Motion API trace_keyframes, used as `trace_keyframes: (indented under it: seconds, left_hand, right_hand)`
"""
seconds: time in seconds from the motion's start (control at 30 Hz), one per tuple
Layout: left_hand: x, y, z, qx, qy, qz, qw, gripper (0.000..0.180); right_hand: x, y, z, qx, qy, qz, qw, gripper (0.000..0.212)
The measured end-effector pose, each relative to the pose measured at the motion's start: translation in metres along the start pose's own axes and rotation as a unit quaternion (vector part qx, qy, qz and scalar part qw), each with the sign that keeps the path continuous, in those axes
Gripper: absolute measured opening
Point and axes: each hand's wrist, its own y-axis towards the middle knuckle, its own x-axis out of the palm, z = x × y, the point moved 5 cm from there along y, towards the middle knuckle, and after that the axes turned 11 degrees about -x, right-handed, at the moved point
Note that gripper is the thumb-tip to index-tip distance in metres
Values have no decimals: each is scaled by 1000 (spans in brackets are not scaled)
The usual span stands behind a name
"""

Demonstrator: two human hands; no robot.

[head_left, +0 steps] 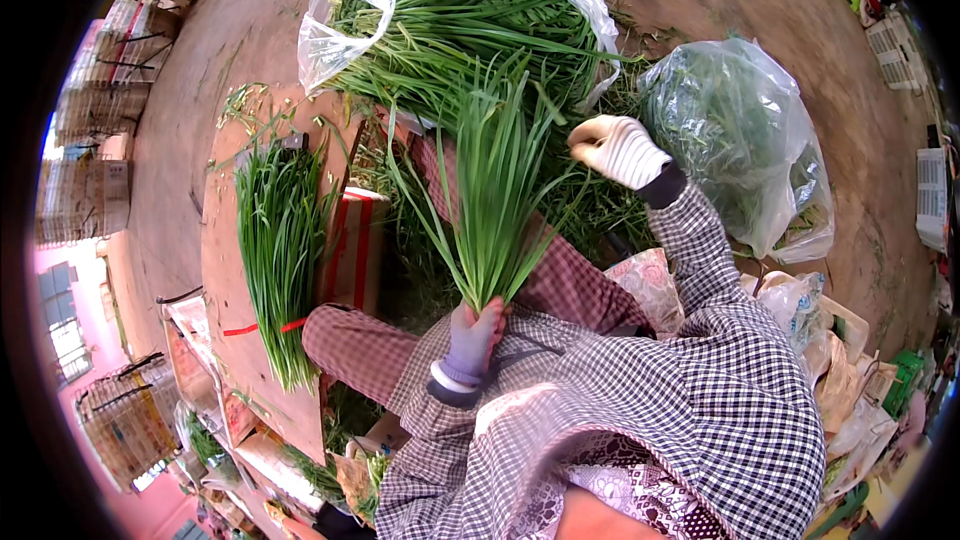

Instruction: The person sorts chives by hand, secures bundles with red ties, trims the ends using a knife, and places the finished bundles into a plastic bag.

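My left hand (468, 343), in a greyish-purple glove, is closed around the base of a bunch of garlic chives (492, 195). The long flat green leaves fan out upward, away from me. My right hand (620, 151), in a white striped glove, is up to the right of the leaf tips. Its fingers are curled toward the thumb, and whatever they may pinch is too small to make out. Beyond both hands, a big open clear plastic bag (345, 40) holds a heap of loose garlic chives (480, 15).
A wooden board (222, 270) at left carries another chive bundle (280, 250) across a red strip (240, 330). A clear bag of green scraps (740, 130) stands at right. Loose trimmings (610, 205) lie between my legs and the bags. Stacked crates (85, 200) line the far left.
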Motion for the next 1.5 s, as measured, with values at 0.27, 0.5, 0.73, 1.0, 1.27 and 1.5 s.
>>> trace_keyframes:
  seconds: [0.27, 0.5, 0.73, 1.0, 1.27, 1.5]
  left_hand:
    - [11, 5, 0, 35, -13, -3, 999, 13]
    - [9, 16, 2, 32, -58, 15, 998, 18]
    - [6, 37, 12, -42, -237, -95, 966, 52]
    - [-2, 49, 10, -75, -313, -182, 929, 50]
    - [5, 40, 18, 143, -175, -240, 944, 41]
    - [-5, 43, 17, -30, -245, -107, 963, 18]
  right_hand:
    - [88, 16, -83, 12, 96, -136, 986, 51]
    - [97, 12, -66, 75, 294, -5, 953, 32]
    - [71, 5, -75, 88, 379, 81, 918, 21]
    - [82, -12, -100, -37, 354, -30, 934, 21]
    - [127, -65, -150, -68, 403, -308, 859, 19]
    - [84, -84, -123, -40, 284, -281, 916, 20]
